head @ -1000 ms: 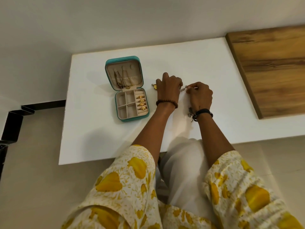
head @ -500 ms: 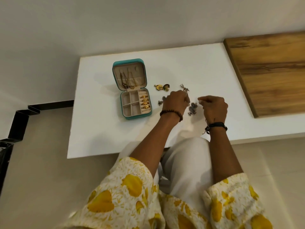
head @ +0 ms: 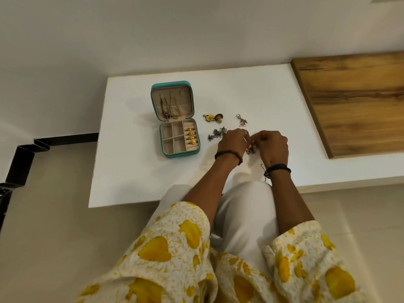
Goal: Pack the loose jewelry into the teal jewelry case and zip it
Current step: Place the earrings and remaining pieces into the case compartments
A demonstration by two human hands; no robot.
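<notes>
Held a small silver earring [head: 250,150] between the left hand [head: 232,142] and the right hand [head: 272,147], low over the white table [head: 135,171]. Pinched it from both sides with curled fingertips. Kept all the fingers tucked in close, none spread out. Could not tell which fingers did the pinching — too small and partly hidden.

Found the teal jewelry case [head: 182,154] to the left of both hands, near but not touching. Lay wide open, with the lid part on the far side and the tray part on the near side, so ran long from far to near. Held four gold rings [head: 191,135] in the right-hand row of the tray, the row closest to the hands. Showed bare little boxes in the rest of the tray. Kept thin necklaces [head: 169,108] in the lid.

Left more loose pieces on the table between the case and the hands, or just past them: gold flower earrings [head: 213,117], triangle earrings [head: 241,121], and dangly silver earrings [head: 216,134] right beside the left hand.

Put the left hand closer to the case than the right. Probably needed a short carry to the left next — over the ring row and down into a bare box. Not zipped yet.
</notes>
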